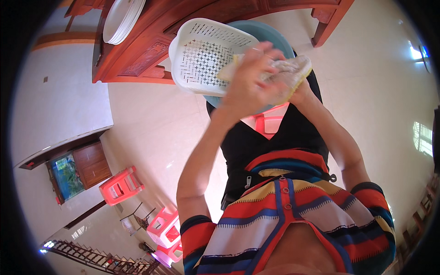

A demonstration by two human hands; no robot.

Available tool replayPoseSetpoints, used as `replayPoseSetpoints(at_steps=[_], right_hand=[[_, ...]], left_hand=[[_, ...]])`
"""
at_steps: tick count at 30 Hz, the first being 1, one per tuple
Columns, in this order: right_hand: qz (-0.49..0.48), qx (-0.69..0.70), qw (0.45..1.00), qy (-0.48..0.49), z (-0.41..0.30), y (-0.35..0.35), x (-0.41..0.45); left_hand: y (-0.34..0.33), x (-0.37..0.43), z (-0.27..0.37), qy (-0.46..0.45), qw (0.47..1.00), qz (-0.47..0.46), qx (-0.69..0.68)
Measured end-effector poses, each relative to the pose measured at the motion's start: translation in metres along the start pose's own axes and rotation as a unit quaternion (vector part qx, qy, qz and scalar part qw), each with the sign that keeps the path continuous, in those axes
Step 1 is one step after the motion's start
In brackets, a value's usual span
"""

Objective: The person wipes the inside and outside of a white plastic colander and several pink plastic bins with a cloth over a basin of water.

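Observation:
A pale cloth [295,70] with a yellow edge is held up over the right side of a blue-grey plastic basin [280,32]. My right hand [299,92] grips the cloth from its right side, its fingers mostly hidden behind the fabric. Across the front of the cloth lies my left hand [252,80], blurred, with its fingers partly spread. I cannot tell whether it grips the fabric. A white perforated plastic basket [202,56] rests tilted over the basin's left part, just beyond my left hand. The basin is at my knees.
A carved red wooden furniture piece [144,62] stands just beyond the basin, with stacked white plates [123,22] on it. One wooden leg [321,32] reaches the floor at right. Beneath the basin shows a red plastic stool [270,125]; another stool [120,185] stands at left.

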State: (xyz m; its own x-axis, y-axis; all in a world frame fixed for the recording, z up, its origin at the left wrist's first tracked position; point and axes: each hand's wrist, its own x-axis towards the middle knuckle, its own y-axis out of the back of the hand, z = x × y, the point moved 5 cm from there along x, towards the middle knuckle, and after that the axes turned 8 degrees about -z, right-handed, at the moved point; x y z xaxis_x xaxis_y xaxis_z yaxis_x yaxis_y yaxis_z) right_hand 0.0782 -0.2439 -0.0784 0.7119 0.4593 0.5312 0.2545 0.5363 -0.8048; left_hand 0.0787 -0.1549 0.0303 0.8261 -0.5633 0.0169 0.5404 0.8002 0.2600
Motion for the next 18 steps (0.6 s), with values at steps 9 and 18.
replayPoseSetpoints(at_steps=[9, 18], right_hand=[[0.206, 0.014, 0.974, 0.088, 0.027, 0.022, -0.075], [0.315, -0.069, 0.947, -0.007, 0.041, 0.02, -0.071]], left_hand=[[0.235, -0.041, -0.1, 0.322, 0.905, 0.236, 0.148], [0.144, -0.004, -0.059, 0.088, 0.976, 0.152, 0.13]])
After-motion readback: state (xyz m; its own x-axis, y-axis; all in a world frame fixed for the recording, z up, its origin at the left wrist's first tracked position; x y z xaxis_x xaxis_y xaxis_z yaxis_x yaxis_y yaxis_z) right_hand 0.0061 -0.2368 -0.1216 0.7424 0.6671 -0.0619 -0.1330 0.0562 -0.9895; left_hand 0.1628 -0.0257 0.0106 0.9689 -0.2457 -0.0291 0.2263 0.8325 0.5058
